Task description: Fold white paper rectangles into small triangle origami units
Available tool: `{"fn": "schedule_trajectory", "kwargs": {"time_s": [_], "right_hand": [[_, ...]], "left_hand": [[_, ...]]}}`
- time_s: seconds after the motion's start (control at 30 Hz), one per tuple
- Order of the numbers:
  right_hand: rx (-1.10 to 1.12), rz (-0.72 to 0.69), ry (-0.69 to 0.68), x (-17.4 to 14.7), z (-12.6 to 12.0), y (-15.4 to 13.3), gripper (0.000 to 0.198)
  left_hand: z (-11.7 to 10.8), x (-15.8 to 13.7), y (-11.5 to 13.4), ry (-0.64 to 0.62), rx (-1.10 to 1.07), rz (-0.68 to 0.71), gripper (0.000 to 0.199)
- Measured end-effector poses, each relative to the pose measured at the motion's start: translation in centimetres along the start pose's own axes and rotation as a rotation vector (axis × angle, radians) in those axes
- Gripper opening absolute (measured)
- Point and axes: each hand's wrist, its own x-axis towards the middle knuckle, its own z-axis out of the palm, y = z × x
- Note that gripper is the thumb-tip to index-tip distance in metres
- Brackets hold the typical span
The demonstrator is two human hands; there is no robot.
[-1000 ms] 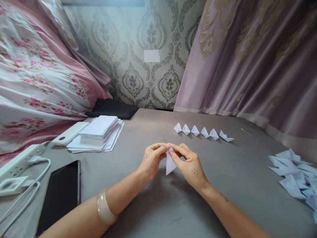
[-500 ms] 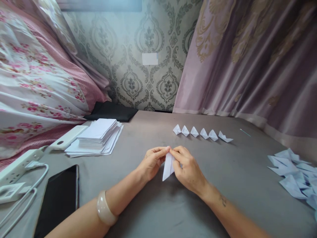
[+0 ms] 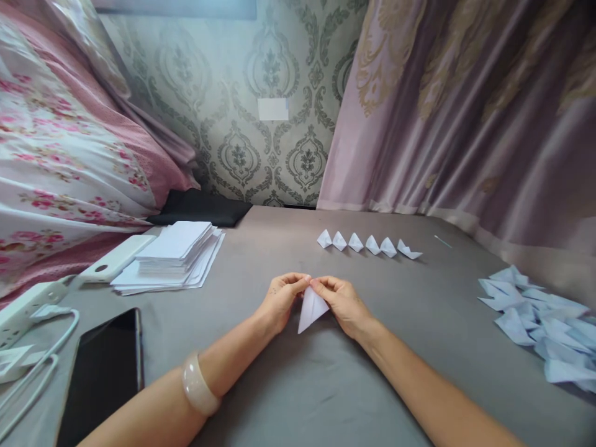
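Note:
A folded white sheet of paper (image 3: 313, 308) hangs between my hands, its pointed end downward and toward me. My left hand (image 3: 282, 300) pinches its top from the left with thumb and fingers. From the right, my right hand (image 3: 343, 302) grips the same top edge, so both thumbs nearly meet. The fingers behind the paper are partly hidden. Beyond my hands, several small folded paper boats (image 3: 356, 242) stand in a row. Off to the right lies a loose heap of folded white paper pieces (image 3: 542, 316).
At left sits a stack of white paper (image 3: 174, 242), with a white box-shaped device (image 3: 114, 261) beside it. Nearer are a black phone (image 3: 100, 372) and a power strip (image 3: 35, 304) with cables. A black folder-like item (image 3: 202, 208) lies by the wall; a thin stick (image 3: 442, 241) is at right.
My right hand has shifted from lying along the paper's side to pinching its top. The paper now shows a wider, triangular face. The view has turned slightly right.

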Motion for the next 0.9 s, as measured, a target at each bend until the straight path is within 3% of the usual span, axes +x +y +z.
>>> {"fn": "schedule_trajectory", "kwargs": {"time_s": [0.13, 0.33, 0.57, 0.67, 0.9], "right_hand": [[0.040, 0.067, -0.011, 0.3, -0.3, 0.7, 0.041], [0.050, 0.102, -0.033, -0.2, -1.0, 0.5, 0.042], [-0.205, -0.073, 0.010, -0.9, -1.3, 0.1, 0.028], [-0.210, -0.094, -0.004, -1.0, -1.3, 0.0, 0.026], [-0.079, 0.002, -0.014, -1.3, -1.1, -0.4, 0.030]], "left_hand": [[-0.4, 0.3, -0.3, 0.009, 0.010, -0.084, 0.026], [-0.7, 0.3, 0.0, -0.084, 0.137, -0.124, 0.028], [-0.2, -0.2, -0.2, -0.113, 0.457, 0.160, 0.032], [0.1, -0.6, 0.0, -0.086, 0.500, 0.231, 0.032], [0.4, -1.0, 0.5, -0.073, 0.328, 0.014, 0.028]]}}
